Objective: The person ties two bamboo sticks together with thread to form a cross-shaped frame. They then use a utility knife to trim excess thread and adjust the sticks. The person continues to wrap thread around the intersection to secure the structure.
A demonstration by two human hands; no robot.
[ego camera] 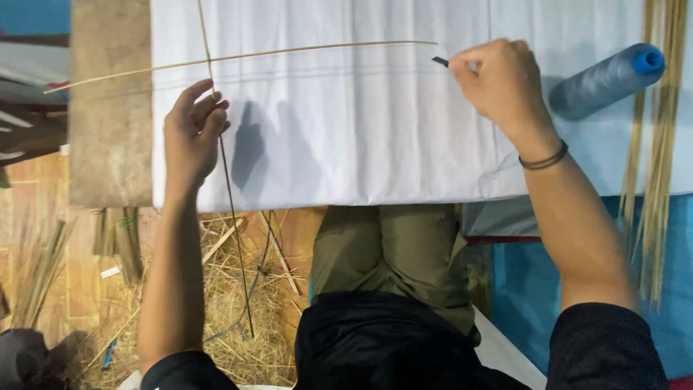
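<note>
My left hand (193,130) pinches a thin bamboo stick (229,188) that runs from the top of the view down past the table edge. A second thin stick (274,52) lies crosswise over it on the white cloth (361,130). At the crosswise stick's right end, my right hand (498,83) is closed on a small dark tool or pen (440,62). A dark band circles my right wrist.
A grey thread spool with a blue core (606,78) lies on the cloth at the right. A bundle of thin bamboo sticks (653,144) hangs over the right edge. Straw and split strips (231,318) litter the floor below. A brown board (108,108) sits left of the cloth.
</note>
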